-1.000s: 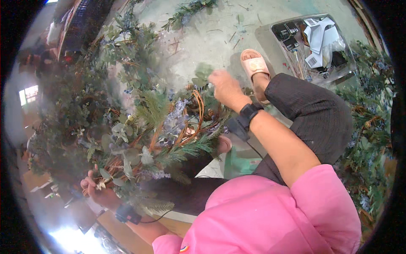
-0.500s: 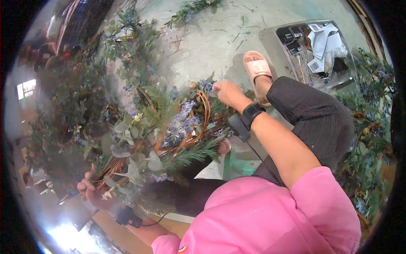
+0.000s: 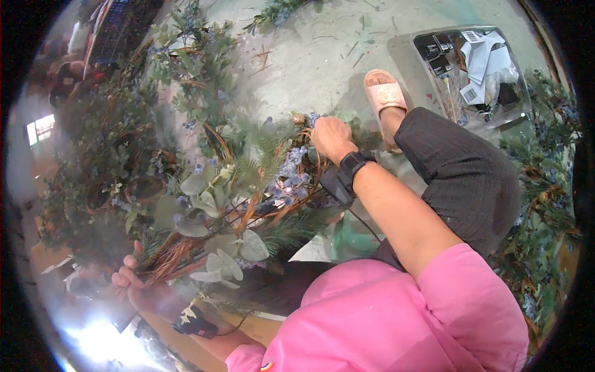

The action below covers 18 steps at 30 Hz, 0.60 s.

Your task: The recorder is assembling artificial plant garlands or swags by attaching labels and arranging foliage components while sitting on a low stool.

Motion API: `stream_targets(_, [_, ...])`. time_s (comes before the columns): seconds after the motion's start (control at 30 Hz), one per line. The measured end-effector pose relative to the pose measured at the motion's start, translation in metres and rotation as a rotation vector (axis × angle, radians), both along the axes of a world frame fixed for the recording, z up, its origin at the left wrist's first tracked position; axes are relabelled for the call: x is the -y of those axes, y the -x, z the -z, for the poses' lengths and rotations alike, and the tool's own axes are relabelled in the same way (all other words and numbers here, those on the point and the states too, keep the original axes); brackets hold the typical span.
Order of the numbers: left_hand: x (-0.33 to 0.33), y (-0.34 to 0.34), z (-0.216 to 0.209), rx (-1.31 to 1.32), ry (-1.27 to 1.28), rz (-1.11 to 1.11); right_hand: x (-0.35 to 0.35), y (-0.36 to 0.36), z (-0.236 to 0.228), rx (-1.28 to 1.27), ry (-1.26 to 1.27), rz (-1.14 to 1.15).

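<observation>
Wreath of bent brown twigs, rounded grey-green leaves, needled green sprigs and small blue-violet blossoms (image 3: 251, 208) lies slantwise in front of the person, above the lap, its lower-left end nearest the body; whether the twigs close into a full ring is hidden by the leaves. At that lower-left end the left hand (image 3: 144, 290) grips the gathered twigs, thumb raised on one side and fingers bent round on the other, though haze blurs this part of the view. At the upper-right end the right hand (image 3: 331, 136) rests against the blossoms with its fingers curled inward; its fingertips are out of sight, so I cannot tell whether it pinches a stem.

Each wrist wears a black strap, and a dark rectangular box (image 3: 336, 187) with a thin cable hangs just beside the right one. Behind the wreath, on the left, spreads a large mass of similar dark green foliage (image 3: 105, 167); more blue-flowered greenery (image 3: 542, 204) fills the far right. Beyond the right hand, a foot in a pale pink slide sandal (image 3: 385, 94) stands on the pale grey floor (image 3: 304, 68), where loose brown twig pieces (image 3: 353, 49) are scattered. Near the sandal, a clear plastic tray (image 3: 519, 116) holds crumpled white papers (image 3: 486, 59) and black cards (image 3: 437, 59).
</observation>
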State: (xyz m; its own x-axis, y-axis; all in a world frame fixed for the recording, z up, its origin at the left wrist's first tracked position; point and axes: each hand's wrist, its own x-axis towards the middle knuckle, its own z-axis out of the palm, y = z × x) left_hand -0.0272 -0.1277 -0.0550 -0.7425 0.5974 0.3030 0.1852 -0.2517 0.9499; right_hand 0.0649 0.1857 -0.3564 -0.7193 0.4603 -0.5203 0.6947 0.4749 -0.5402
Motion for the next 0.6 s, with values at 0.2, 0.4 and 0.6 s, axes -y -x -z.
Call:
stream_targets(0.2, [-0.005,-0.005,0.0,0.013,0.008,-0.124,-0.002,-0.001,0.002,0.079,0.159,0.162])
stream_targets(0.4, [-0.006,0.003,0.004,-0.032,0.015,0.064,0.002,0.0,0.113,-0.321,-0.009,0.045])
stream_targets(0.6, [-0.009,-0.005,0.001,-0.055,0.02,-0.1,0.002,-0.012,0.077,-0.337,0.905,0.575])
